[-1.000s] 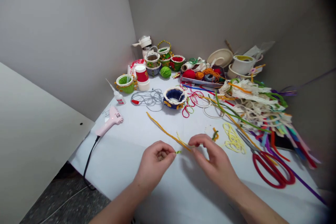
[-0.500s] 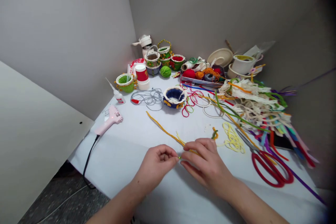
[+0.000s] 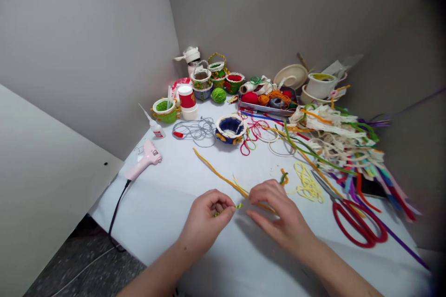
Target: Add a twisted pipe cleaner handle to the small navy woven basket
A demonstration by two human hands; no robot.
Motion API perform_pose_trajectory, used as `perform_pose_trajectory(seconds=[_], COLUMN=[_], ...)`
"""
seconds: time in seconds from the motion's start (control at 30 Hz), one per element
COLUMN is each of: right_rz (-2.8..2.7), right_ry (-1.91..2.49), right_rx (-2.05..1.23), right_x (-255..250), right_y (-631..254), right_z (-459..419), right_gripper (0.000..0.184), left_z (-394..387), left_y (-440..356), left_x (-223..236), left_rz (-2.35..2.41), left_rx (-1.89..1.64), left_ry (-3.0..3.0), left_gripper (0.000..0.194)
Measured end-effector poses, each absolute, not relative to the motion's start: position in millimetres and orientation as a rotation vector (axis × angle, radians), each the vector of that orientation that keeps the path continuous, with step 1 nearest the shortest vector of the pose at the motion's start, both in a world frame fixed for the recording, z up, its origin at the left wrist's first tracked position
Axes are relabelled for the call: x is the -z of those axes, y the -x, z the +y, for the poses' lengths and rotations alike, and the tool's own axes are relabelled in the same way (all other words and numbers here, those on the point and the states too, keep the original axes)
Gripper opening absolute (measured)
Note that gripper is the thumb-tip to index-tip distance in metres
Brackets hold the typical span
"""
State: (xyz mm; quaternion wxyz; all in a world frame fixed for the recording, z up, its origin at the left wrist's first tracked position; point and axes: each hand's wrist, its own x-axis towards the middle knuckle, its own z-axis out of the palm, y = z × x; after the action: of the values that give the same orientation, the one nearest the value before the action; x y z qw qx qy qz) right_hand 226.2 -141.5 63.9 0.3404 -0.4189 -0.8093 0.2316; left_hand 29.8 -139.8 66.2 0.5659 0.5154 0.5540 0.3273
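Note:
My left hand pinches a small piece of green and yellow cord; its tip sticks out past the thumb and the rest is mostly hidden in the fingers. Just to the right, my right hand has its thumb and fingers apart, with nothing visible between them. An orange fuzzy strip lies on the table and runs beneath the right hand. A short orange and green twisted piece rests beyond the right fingers, beside a loose bundle of yellow yarn.
Red-handled scissors lie at the right, near a heap of trims. At the left are a pink glue gun and a glue bottle. A blue basket stands mid-table; a yarn tray sits behind.
My right hand has come away from the left, and its fingers have parted. More of the green and yellow cord's tip now shows at the left fingertips.

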Motion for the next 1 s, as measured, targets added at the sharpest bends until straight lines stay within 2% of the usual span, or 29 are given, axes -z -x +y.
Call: perform_pose_trajectory(seconds=[0.17, 0.3, 0.4, 0.5, 0.6, 0.7, 0.8, 0.9, 1.0], right_rz=[-2.266, -2.266, -2.116, -1.801, -1.531, -1.553, -1.808, -2.013, -2.039], right_ry=[0.933, 1.004, 1.078, 1.162, 1.148, 1.233, 1.191, 1.101, 1.178], right_rx=[-0.457, -0.531, -0.774, -1.255, -1.604, -1.45, -1.029, -0.679, -0.669], right_x=[-63, -60, -60, -62, -62, -63, -65, -70, -75], right_y=[-225, -223, -221, -222, -226, -232, -235, -234, -233], right_z=[-143, -144, -145, -144, -140, -138, -138, -139, -138], right_gripper=[0.021, 0.018, 0.013, 0.008, 0.021, 0.021, 0.01, 0.015, 0.006], left_z=[-140, -142, -143, -144, -141, -137, -133, -130, -129], left_y=[-32, -32, -32, -32, -32, -33, -37, -44, -51], left_x=[-69, -70, -68, -67, -67, -71, -75, -77, -76], left_rz=[1.272, 1.273, 1.273, 1.252, 1.258, 1.278, 1.238, 1.19, 1.18], left_rx=[-0.706, -0.708, -0.743, -0.798, -0.837, -0.827, -0.77, -0.72, -0.747], left_ry=[-1.107, -1.138, -1.258, -1.406, -1.4, -1.243, -1.113, -1.077, -1.188], left_gripper=[0.007, 0.005, 0.002, 0.004, 0.004, 0.005, 0.008, 0.008, 0.004])
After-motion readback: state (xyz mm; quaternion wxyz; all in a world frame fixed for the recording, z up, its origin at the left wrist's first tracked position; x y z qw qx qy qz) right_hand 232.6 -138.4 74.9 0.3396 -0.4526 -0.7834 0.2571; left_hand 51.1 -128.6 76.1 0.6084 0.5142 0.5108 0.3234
